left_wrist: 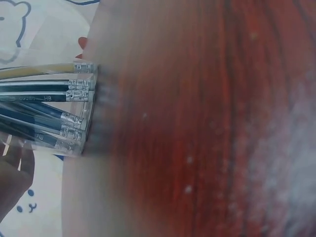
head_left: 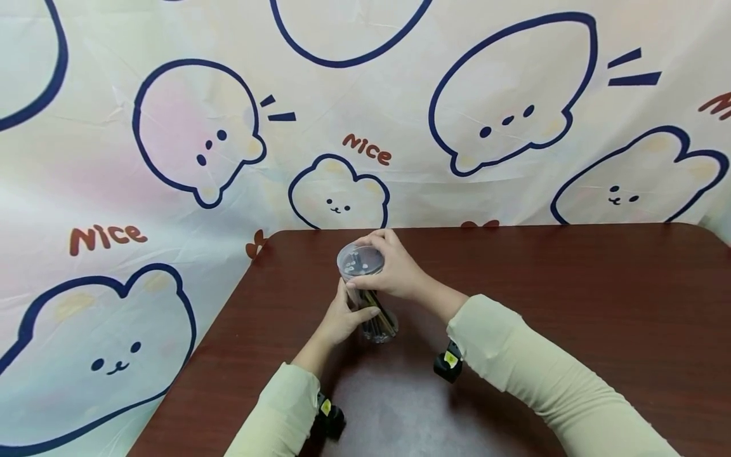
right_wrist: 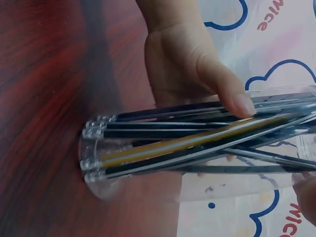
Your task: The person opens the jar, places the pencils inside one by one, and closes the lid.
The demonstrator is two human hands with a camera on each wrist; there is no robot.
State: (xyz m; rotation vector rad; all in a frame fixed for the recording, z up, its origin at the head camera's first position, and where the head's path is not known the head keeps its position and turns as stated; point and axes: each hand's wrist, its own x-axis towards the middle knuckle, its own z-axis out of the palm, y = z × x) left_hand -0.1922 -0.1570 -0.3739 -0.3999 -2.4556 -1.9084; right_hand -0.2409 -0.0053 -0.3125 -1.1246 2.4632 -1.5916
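A clear plastic cylindrical jar [head_left: 391, 332] stands near the far edge of the table, slightly tilted; whether its base touches the tabletop I cannot tell. Several pencils [right_wrist: 163, 143] lie inside it, mostly dark with silvery stripes and one yellow, metal-banded ends at the bottom. My left hand [head_left: 341, 318] grips the jar's side, its thumb pressed along the front wall. On top is a round see-through lid [head_left: 360, 259], which my right hand [head_left: 398, 266] grips at the rim from the right, thumb in front and fingers behind. The left wrist view shows only the jar's lower part.
The dark reddish-brown wooden table [head_left: 571, 317] extends to both sides and towards me. Behind and left of it hangs a pale cloth [head_left: 400, 114] printed with cartoon animals. Black wrist cameras [head_left: 448, 363] sit under both sleeves.
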